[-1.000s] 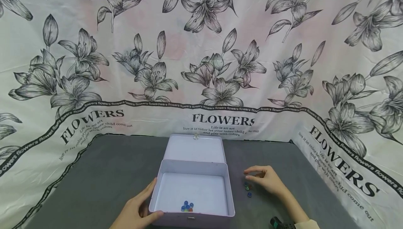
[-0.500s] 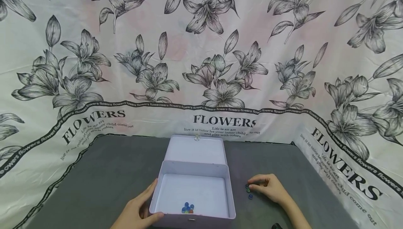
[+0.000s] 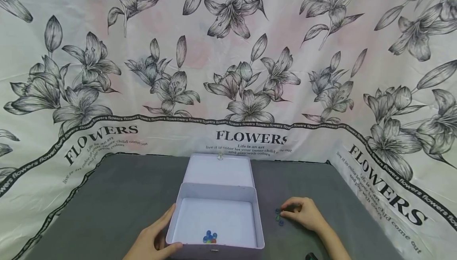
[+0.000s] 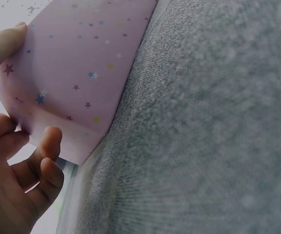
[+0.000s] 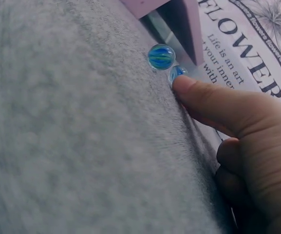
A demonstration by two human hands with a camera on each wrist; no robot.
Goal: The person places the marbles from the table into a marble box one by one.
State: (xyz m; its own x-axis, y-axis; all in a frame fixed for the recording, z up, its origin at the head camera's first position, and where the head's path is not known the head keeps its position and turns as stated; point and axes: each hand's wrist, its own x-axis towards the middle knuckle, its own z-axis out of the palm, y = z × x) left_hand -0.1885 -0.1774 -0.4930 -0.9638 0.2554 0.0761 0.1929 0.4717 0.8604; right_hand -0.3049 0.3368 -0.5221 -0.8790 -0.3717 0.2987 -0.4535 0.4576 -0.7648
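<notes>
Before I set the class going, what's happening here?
A person's left hand holds the open box by its near left corner. Some marbles sit inside, at the front. The right hand is at other marbles on the gray cloth beside it; whether it grips one is unclear.

Marbles [image 3: 209, 237] lie in the box [image 3: 221, 214]; at its right, three other marbles [image 3: 281, 223], perhaps more.

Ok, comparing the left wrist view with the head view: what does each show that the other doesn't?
Only the left wrist view shows the star print on the box.

Only the head view shows the right hand, the glass marbles and the FLOWERS lettering.

Both show the left hand, the box and the grey cloth.
</notes>
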